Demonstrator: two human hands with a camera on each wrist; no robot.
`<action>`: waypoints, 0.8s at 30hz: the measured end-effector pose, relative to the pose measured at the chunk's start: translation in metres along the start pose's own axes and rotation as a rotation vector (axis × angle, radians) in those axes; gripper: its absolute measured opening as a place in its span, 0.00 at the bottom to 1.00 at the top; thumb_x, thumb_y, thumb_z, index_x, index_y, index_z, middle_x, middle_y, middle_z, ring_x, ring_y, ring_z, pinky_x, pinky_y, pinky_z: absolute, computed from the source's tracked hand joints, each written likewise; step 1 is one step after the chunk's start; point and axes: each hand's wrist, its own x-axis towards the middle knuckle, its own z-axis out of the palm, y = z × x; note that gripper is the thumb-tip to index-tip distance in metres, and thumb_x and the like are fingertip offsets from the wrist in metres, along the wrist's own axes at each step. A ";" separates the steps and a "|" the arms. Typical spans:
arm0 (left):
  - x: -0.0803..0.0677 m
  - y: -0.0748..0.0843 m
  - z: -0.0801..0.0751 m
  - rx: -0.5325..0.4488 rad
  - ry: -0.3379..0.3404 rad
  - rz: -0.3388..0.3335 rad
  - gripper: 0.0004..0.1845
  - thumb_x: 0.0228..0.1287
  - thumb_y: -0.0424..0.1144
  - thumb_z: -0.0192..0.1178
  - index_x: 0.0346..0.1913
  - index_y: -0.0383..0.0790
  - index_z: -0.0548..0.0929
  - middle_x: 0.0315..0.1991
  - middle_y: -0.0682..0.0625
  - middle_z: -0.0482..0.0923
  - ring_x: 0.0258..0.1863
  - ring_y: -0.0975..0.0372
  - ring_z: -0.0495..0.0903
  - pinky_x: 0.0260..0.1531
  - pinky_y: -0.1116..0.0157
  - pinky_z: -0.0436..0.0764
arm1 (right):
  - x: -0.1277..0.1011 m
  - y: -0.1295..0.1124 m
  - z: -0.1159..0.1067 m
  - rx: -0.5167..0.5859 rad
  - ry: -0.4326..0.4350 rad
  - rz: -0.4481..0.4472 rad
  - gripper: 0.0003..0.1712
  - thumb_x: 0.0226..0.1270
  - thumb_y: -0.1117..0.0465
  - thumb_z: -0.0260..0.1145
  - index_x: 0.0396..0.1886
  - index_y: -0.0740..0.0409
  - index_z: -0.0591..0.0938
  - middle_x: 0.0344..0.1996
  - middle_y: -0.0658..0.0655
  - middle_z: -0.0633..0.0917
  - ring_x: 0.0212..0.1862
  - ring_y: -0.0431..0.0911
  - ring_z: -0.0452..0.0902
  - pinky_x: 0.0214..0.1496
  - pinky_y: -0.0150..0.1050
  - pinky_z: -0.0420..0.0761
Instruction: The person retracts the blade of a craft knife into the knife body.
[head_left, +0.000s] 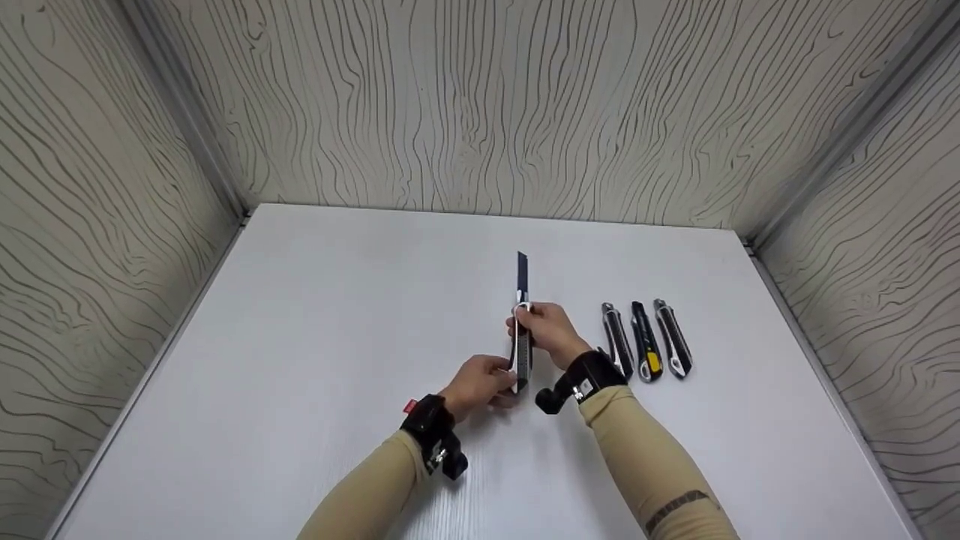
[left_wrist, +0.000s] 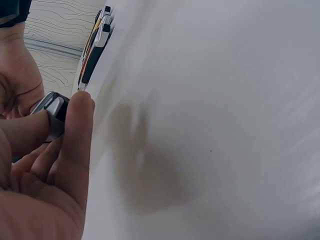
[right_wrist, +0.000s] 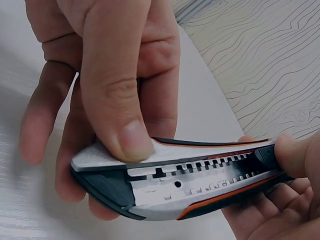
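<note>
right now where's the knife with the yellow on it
In the head view the yellow-marked knife lies on the white table, the middle of three in a row, just right of the right hand.

Your head camera looks forward and down over the whole table [head_left: 315,315], far edge and both side edges included. Each wrist camera sits very near its own hand, and all three share the knife [head_left: 522,330] held mid-table.

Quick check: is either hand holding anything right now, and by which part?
Both hold one grey, black and orange utility knife: the right hand pinches its front end, the left hand grips the rear end. Blade is extended.
</note>
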 end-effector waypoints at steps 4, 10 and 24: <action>-0.001 0.000 0.001 -0.005 0.000 -0.004 0.12 0.68 0.29 0.55 0.50 0.24 0.78 0.39 0.31 0.84 0.32 0.55 0.87 0.27 0.68 0.85 | -0.001 0.000 0.000 -0.003 -0.011 0.001 0.18 0.75 0.61 0.55 0.52 0.74 0.76 0.33 0.53 0.85 0.35 0.39 0.81 0.40 0.32 0.82; -0.002 0.001 0.001 0.012 0.013 0.002 0.11 0.67 0.29 0.55 0.48 0.24 0.78 0.36 0.37 0.85 0.29 0.61 0.84 0.28 0.68 0.85 | -0.002 -0.001 0.000 -0.012 -0.018 0.000 0.17 0.74 0.63 0.55 0.53 0.73 0.76 0.32 0.52 0.85 0.34 0.39 0.81 0.39 0.32 0.81; -0.003 0.002 0.001 0.026 0.033 0.010 0.11 0.68 0.29 0.55 0.49 0.24 0.79 0.34 0.39 0.84 0.30 0.58 0.86 0.28 0.66 0.86 | -0.002 -0.003 0.001 0.018 -0.031 0.008 0.18 0.74 0.67 0.55 0.58 0.75 0.72 0.43 0.63 0.85 0.37 0.40 0.82 0.43 0.32 0.83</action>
